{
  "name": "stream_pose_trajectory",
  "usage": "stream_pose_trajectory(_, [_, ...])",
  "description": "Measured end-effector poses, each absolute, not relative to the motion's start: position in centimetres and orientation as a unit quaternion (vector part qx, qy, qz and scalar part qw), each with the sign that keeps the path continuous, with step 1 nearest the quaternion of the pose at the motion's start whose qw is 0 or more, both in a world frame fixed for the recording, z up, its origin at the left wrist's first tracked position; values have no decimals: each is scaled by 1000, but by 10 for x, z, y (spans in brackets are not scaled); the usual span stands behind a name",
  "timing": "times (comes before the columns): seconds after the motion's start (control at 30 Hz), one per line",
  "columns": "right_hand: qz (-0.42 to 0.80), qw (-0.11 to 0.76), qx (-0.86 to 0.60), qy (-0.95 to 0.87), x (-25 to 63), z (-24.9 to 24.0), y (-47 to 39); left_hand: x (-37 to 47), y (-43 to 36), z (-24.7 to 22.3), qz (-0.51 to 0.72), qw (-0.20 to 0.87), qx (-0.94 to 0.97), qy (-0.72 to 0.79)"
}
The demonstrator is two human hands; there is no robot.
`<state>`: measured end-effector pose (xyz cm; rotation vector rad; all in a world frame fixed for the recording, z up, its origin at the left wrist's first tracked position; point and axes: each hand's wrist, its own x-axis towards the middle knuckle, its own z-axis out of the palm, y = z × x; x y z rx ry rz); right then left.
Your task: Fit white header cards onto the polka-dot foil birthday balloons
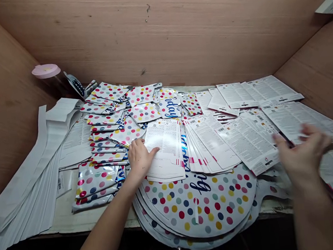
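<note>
My left hand (140,158) rests at the left edge of a stack of white printed cards (165,148), its thumb lying on the top card and apart from the curled fingers. The stack sits on round foil balloons (203,211) with coloured dots and blue lettering. Blurred by motion, my right hand (303,152) hovers over the cards on the right, fingers apart and no held thing visible. Nearest to it is a loose printed card (248,145). Between the hands, more cards (211,144) lie fanned out over the balloons.
Folded dotted foil packets (106,142) are piled on the left and along the back. Long white paper strips (29,191) lean at far left, near a pink-lidded cup (46,71). Wooden panels (158,36) enclose the table on three sides. Cards overlap across the right.
</note>
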<state>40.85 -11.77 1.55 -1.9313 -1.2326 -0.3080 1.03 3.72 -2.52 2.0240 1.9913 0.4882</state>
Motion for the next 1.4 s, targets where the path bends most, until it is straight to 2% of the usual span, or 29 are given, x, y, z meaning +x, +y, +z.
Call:
stream_pose_trajectory(0.07, [-52,406,-791,-456,349,8,-116,5,42,-24,173,160,684,690])
stream_pose_trajectory(0.13, [47,428,-756,-493,289,6,-119,-1,43,-19,185,193,673,690])
stream_pose_trajectory(0.23, [250,510,-660,-492,214,9,-129,-9,31,-9,229,232,659,678])
stream_pose_trajectory(0.33, [501,585,-537,-344,164,10,-133,-11,1,-3,333,327,618,632])
stream_pose_trajectory(0.4, [590,629,-461,-210,146,8,-130,-9,-23,-5,452,449,528,562])
stream_pose_trajectory(0.47, [615,664,-412,-107,137,5,-124,-5,-43,-11,513,527,449,507])
stream_pose_trajectory(0.6, [646,662,-380,-11,136,3,-116,4,-71,-26,492,599,418,474])
stream_pose_trajectory(0.8, [601,678,-423,32,141,11,-124,7,-83,-32,551,539,391,503])
stream_pose_trajectory(0.93, [623,663,-414,38,146,12,-126,7,-83,-26,555,542,388,498])
stream_pose_trajectory(1.17, [634,659,-406,-8,145,6,-119,5,-88,-21,485,610,396,485])
stream_pose_trajectory(1.27, [657,646,-386,-36,145,9,-117,-5,-93,-23,406,694,393,446])
stream_pose_trajectory(1.4, [691,620,-372,-7,136,16,-121,-26,-89,-30,329,813,370,306])
